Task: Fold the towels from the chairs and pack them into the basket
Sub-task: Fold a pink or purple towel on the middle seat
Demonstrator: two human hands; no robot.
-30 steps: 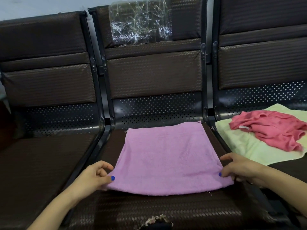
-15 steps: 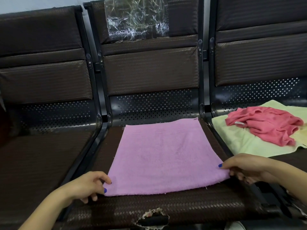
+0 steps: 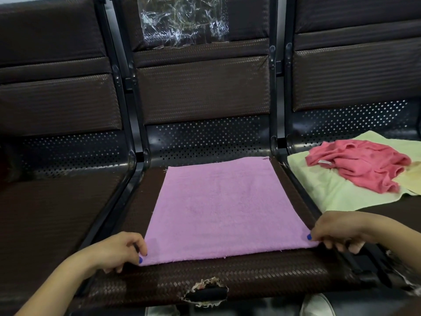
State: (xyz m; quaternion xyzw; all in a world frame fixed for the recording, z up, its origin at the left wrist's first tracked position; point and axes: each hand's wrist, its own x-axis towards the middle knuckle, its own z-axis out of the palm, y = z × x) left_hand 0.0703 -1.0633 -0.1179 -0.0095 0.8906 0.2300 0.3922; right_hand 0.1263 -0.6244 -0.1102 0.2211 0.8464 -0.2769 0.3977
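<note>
A purple towel (image 3: 223, 208) lies spread flat on the middle chair seat (image 3: 227, 277). My left hand (image 3: 118, 249) pinches its near left corner and my right hand (image 3: 337, 229) pinches its near right corner. On the right chair seat a crumpled pink towel (image 3: 360, 165) sits on top of a pale green towel (image 3: 328, 190), with a pale yellow towel (image 3: 410, 176) partly under the pink one. No basket is in view.
The left chair seat (image 3: 52, 213) holds nothing. Black metal arm rails (image 3: 134, 165) separate the seats. Crinkled clear plastic (image 3: 182, 19) hangs on the middle backrest. The middle seat's front edge has a torn hole (image 3: 207, 293). A white shoe (image 3: 316, 304) shows below.
Both hands have drawn the purple towel's near edge toward me and laid it flat on the seat; the hands stay on the two near corners.
</note>
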